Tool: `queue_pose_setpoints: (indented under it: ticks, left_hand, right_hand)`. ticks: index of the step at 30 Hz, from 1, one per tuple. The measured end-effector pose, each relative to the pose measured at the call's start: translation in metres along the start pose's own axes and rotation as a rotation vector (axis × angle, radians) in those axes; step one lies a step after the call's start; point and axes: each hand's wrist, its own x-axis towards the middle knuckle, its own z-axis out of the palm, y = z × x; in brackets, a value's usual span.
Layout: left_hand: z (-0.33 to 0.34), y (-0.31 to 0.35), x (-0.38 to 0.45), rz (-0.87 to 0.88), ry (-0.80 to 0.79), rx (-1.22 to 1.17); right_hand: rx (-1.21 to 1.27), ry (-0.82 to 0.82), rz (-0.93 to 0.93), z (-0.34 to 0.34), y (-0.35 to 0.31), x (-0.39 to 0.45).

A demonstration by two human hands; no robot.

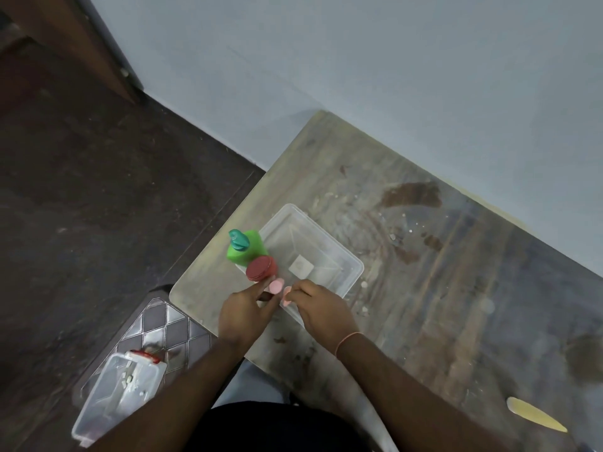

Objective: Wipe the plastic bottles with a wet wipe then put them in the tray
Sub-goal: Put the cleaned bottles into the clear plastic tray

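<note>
Here we hold a small pink-capped bottle (276,286) just beside the near wall of the clear tray (354,265): left hand (243,313) curled round it, right hand (321,309) pinching a second pink piece (286,295). It looks light and slick; grip its body. Green bottle (246,251) and red-capped bottle (261,268) stand at the tray's left edge.

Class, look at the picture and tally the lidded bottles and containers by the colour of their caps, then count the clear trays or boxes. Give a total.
Teal cap: 1, the green bottle
Red cap: 1, the red-capped container
Pink cap: 2, the pink-capped bottle and the other pink-capped bottle
Clear: 2, the tray and the box
Total: 6
</note>
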Motion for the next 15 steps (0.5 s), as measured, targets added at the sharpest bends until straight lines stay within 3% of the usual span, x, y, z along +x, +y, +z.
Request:
queue_pose_setpoints:
  ticks: [15]
  left_hand:
    - [-0.009, 0.006, -0.01, 0.16, 0.046, 0.096]
  right_hand:
    - [0.11, -0.001, 0.064, -0.005, -0.005, 0.005]
